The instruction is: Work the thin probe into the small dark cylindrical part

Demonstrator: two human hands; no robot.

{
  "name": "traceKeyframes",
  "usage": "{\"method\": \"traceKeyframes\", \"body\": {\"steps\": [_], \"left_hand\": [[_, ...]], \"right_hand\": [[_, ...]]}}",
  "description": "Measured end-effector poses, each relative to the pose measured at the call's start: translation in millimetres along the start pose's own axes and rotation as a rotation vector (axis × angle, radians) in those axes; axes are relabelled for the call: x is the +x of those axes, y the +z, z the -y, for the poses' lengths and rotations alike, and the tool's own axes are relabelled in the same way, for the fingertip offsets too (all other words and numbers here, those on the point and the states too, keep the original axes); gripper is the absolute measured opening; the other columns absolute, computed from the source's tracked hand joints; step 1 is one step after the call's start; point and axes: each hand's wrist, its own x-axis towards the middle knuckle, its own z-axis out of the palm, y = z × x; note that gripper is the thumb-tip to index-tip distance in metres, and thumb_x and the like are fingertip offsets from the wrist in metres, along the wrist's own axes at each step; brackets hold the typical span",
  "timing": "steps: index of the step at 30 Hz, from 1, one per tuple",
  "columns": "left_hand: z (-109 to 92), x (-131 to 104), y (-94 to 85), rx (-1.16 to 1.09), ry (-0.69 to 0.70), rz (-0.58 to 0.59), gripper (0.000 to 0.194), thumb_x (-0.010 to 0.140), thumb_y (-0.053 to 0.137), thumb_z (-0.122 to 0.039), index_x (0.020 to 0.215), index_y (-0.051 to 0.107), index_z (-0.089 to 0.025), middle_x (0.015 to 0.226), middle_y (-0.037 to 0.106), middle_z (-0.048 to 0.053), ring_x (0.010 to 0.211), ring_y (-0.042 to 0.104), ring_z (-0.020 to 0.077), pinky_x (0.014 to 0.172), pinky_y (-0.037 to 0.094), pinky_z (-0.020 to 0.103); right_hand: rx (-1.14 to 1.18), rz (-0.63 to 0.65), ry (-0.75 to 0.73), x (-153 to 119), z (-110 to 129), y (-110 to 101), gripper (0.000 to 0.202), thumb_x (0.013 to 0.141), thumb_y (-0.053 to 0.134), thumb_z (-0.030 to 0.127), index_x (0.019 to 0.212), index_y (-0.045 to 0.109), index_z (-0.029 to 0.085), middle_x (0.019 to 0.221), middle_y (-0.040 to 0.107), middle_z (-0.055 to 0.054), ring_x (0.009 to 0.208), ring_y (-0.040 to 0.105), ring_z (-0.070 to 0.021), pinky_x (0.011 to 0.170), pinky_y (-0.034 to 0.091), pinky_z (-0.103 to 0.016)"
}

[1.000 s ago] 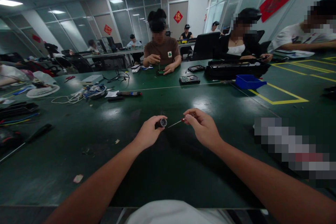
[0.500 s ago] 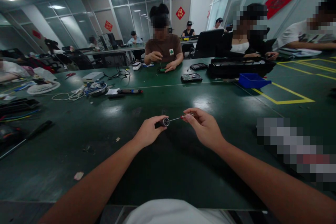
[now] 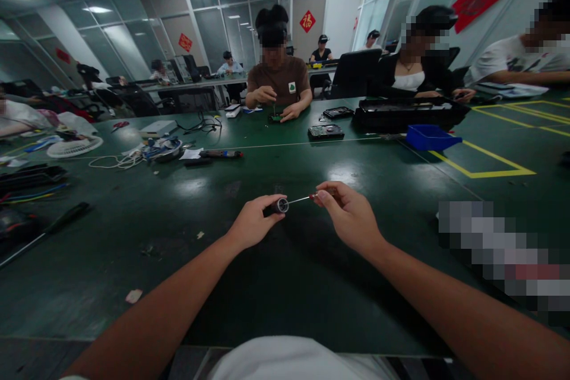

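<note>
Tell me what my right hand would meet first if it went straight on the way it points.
Probably the dark cylinder held in your left hand: the screwdriver in your right hand points at its round end. Whether tool and cylinder touch is unclear.

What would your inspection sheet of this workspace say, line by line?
Surface: glossy dark-green tabletop; yellow lines at right.
Held things: dark cylindrical, metallic-rimmed part; red-collared, metal-shafted screwdriver, tip at the part's open end, depth unclear.
Clutter: pale flat scrap at near left; blue plastic tray farther back at right.
Hands: left hand holds the part; right hand grips the screwdriver.
Cables: looped white cord and tangled black cable, farther back at left.
Surroundings: person in a brown shirt opposite, others nearby; red diamond-shaped decoration on the door.
</note>
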Motion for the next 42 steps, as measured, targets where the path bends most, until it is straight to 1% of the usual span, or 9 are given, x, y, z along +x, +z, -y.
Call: {"method": "traceKeyframes", "body": {"steps": [4,10,15,22,28,32,35,39,42], "left_hand": [[-1,0,0.1,0.01,0.004,-0.001,0.043,0.086,0.07,-0.017,0.127,0.067,-0.027,0.126,0.069,0.003,0.118,0.062,0.0228,0.108,0.044,0.039],[1,-1,-0.5,0.064,0.046,0.017,0.044,0.086,0.07,-0.018,0.129,0.066,-0.028,0.117,0.07,0.003,0.11,0.063,0.0217,0.099,0.046,0.036],[2,0,-0.5,0.103,0.057,0.044,0.044,0.088,0.069,-0.022,0.131,0.064,-0.028,0.109,0.07,0.003,0.104,0.062,0.0221,0.095,0.046,0.037],[-2,-1,-0.8,0.11,0.051,0.051,0.044,0.088,0.068,-0.023,0.132,0.063,-0.027,0.113,0.069,0.004,0.106,0.062,0.0224,0.098,0.045,0.037],[-4,-2,3.2,0.119,0.078,0.07,0.045,0.088,0.069,-0.021,0.132,0.064,-0.026,0.114,0.07,0.004,0.107,0.062,0.0228,0.099,0.044,0.038],[-5,-2,3.7,0.112,0.08,0.056,0.044,0.087,0.07,-0.019,0.13,0.065,-0.024,0.113,0.07,0.004,0.107,0.062,0.0225,0.099,0.045,0.038],[-6,-2,3.4,0.109,0.071,0.05,0.043,0.086,0.071,-0.019,0.129,0.066,-0.024,0.111,0.07,0.005,0.106,0.063,0.0226,0.1,0.046,0.038],[-7,-1,3.0,0.099,0.045,0.048,0.043,0.087,0.069,-0.02,0.13,0.065,-0.025,0.112,0.07,0.005,0.105,0.063,0.023,0.1,0.046,0.039],[-7,-1,2.4,0.099,0.034,0.028,0.042,0.088,0.068,-0.021,0.13,0.065,-0.025,0.112,0.07,0.005,0.106,0.063,0.0233,0.099,0.046,0.038]], "right_hand": [[-0.05,-0.014,-0.015,1,2,-1,0.025,0.094,0.058,0.043,0.099,0.069,0.021,0.087,0.075,-0.006,0.079,0.07,-0.0212,0.07,0.052,-0.034],[-0.22,-0.005,-0.04,1,12,-6,0.031,0.091,0.061,0.049,0.084,0.071,0.021,0.06,0.064,0.0,0.054,0.057,-0.0164,0.052,0.039,-0.029],[-0.172,0.077,-0.083,0,13,-5,0.016,0.091,0.054,0.03,0.096,0.067,0.022,0.073,0.069,-0.001,0.064,0.063,-0.0175,0.059,0.045,-0.03],[-0.241,0.102,0.013,4,6,-6,0.037,0.099,0.044,0.048,0.097,0.07,0.022,0.072,0.071,-0.003,0.058,0.064,-0.0188,0.054,0.044,-0.031],[-0.173,0.076,-0.027,1,3,-3,0.031,0.097,0.048,0.037,0.121,0.058,0.021,0.084,0.069,-0.004,0.069,0.065,-0.0203,0.061,0.048,-0.032],[-0.153,0.102,-0.006,2,6,-4,0.028,0.098,0.046,0.038,0.111,0.063,0.021,0.078,0.066,-0.002,0.069,0.063,-0.0198,0.062,0.047,-0.033],[-0.183,0.116,0.02,3,5,-5,0.036,0.1,0.041,0.044,0.1,0.068,0.021,0.073,0.064,-0.003,0.063,0.06,-0.0191,0.059,0.045,-0.033],[-0.044,0.062,0.05,2,-1,-2,0.029,0.097,0.047,0.04,0.113,0.063,0.022,0.078,0.065,-0.002,0.065,0.061,-0.0183,0.06,0.048,-0.032],[0.1,0.004,0.059,3,-4,3,0.025,0.091,0.058,0.04,0.107,0.061,0.022,0.084,0.068,-0.003,0.074,0.065,-0.0194,0.069,0.053,-0.035]]}}
